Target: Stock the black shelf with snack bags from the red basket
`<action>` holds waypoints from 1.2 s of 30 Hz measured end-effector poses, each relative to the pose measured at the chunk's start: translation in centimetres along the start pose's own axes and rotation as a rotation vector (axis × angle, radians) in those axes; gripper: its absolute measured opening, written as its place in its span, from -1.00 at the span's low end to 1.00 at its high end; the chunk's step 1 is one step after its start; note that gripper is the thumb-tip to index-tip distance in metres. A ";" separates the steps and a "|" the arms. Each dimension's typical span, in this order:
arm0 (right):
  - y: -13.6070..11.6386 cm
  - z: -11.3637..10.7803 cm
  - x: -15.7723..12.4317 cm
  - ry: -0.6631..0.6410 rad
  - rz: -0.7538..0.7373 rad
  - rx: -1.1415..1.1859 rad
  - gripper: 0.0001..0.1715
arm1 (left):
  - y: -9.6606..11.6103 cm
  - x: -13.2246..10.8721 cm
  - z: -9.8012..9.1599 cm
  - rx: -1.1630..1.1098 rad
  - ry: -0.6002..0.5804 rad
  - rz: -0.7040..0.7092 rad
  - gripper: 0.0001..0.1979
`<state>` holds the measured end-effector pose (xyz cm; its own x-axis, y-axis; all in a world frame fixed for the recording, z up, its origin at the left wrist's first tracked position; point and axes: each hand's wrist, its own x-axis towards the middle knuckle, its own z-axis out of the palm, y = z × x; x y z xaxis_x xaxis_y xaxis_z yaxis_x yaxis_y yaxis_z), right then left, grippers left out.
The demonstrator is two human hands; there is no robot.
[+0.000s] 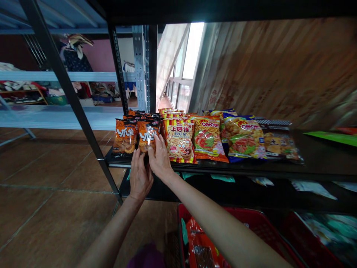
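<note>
Orange bag (pixel 146 134) stands upright just beyond the right hand (pixel 159 159), which clasps its right edge; left hand (pixel 140 175) touches its bottom, grip unclear.

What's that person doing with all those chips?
A person is reaching both arms to a dark shelf lined with snack bags. The right hand lies flat on the front of an orange snack bag, and the left hand is at its lower edge; whether it grips is hard to tell. A matching orange bag lies to its left and a prawn cracker bag to its right. A red basket with packets sits below.
</note>
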<state>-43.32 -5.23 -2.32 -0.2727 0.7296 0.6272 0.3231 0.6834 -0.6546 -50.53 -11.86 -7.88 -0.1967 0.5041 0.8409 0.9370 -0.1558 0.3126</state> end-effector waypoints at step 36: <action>0.5 2.1 2.3 0.030 0.092 -0.011 -0.24 | -0.1 0.4 1.0 0.013 0.029 0.017 -0.34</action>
<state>-45.70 -3.11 -2.10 -0.2140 0.7883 0.5769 0.3556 0.6129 -0.7056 -50.43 -10.76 -7.99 -0.1886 0.4762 0.8589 0.9441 -0.1529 0.2921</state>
